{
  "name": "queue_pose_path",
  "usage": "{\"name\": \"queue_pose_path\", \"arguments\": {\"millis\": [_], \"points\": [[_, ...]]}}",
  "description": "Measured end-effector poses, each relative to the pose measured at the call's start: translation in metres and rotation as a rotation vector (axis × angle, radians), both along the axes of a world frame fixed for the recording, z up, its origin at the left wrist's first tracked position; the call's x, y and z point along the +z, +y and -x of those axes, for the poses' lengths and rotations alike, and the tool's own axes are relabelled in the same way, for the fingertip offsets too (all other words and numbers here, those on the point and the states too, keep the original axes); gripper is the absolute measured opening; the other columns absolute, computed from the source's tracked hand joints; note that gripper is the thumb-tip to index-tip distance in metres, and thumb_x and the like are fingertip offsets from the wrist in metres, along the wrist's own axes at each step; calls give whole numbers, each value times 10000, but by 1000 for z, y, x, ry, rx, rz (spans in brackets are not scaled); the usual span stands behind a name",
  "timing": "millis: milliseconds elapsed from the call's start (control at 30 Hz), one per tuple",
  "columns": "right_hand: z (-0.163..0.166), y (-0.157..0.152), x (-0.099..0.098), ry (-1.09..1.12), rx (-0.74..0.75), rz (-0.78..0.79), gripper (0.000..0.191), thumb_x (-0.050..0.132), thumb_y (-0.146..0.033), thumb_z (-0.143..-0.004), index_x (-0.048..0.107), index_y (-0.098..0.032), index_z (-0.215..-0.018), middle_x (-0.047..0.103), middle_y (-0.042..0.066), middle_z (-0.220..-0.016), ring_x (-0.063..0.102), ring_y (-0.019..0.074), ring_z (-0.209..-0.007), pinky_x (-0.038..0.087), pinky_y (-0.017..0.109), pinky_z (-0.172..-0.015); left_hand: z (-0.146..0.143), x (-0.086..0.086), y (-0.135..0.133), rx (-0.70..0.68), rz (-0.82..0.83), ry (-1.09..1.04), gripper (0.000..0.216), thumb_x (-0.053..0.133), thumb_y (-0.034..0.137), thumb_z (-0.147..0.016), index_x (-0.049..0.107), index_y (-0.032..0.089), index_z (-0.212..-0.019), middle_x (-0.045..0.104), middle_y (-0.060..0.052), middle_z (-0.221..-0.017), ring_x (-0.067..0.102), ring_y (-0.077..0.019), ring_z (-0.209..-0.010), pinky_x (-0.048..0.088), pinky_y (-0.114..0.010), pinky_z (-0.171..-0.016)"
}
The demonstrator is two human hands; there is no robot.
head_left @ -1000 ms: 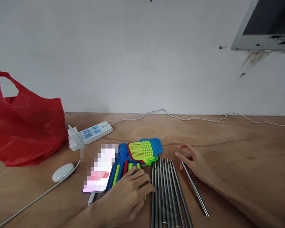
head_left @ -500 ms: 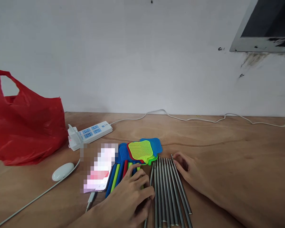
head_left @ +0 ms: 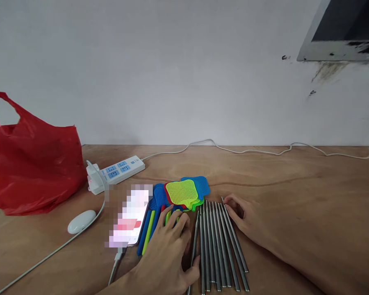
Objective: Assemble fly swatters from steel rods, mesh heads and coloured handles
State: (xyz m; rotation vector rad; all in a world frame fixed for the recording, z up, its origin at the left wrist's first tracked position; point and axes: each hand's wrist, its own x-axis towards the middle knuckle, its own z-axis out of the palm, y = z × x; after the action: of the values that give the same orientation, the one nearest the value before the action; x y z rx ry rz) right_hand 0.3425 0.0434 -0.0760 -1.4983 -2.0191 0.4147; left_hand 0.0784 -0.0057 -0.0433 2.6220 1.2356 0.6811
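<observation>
A row of thin silver metal rods (head_left: 217, 246) lies side by side on the wooden table. To their left are blue, green and red plastic handles (head_left: 148, 231), partly covered by my left hand (head_left: 169, 241). Its fingers are spread over them, and its thumb reaches beside the leftmost rods. My right hand (head_left: 238, 211) rests on the table at the rods' far right end. Its thumb and forefinger close at the tip of the outermost rod; the other fingers curl under. Behind the rods lie several mesh fly swatter heads (head_left: 182, 192), yellow-green, blue, red and green, overlapping.
A lit phone (head_left: 132, 217) with a plugged-in cable lies left of the handles. Further left are a white mouse-shaped object (head_left: 81, 221), a power strip (head_left: 119, 172) and a red plastic bag (head_left: 33, 164). A white cord (head_left: 252, 151) runs along the wall.
My left hand has opened its fingers wider over the handles, its thumb now apart from the curled fingers. My right hand stays at the rod tip. The view has shifted slightly.
</observation>
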Motion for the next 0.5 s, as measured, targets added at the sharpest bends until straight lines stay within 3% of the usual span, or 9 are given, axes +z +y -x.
{"name": "queue_pose_path", "arguments": {"millis": [233,500], "points": [[0,0,0,-4,2,-11,114,482,-316,-954,574,-259,-917,549,-56,-583,526,165,-530,331,291,-560,-1,-1,-4,-9,-70,-112,198,643,190,-667,460,201,-591,597,-33,-931,541,-280,-1026,274,-536,-1094],[-2,2,-3,83,14,-30,150,489,-314,-966,597,-245,-886,582,-35,-620,531,157,-554,347,288,-564,5,3,-1,5,-15,-289,93,571,129,-636,510,198,-622,610,-52,-1019,536,-278,-981,419,-454,-845]]}}
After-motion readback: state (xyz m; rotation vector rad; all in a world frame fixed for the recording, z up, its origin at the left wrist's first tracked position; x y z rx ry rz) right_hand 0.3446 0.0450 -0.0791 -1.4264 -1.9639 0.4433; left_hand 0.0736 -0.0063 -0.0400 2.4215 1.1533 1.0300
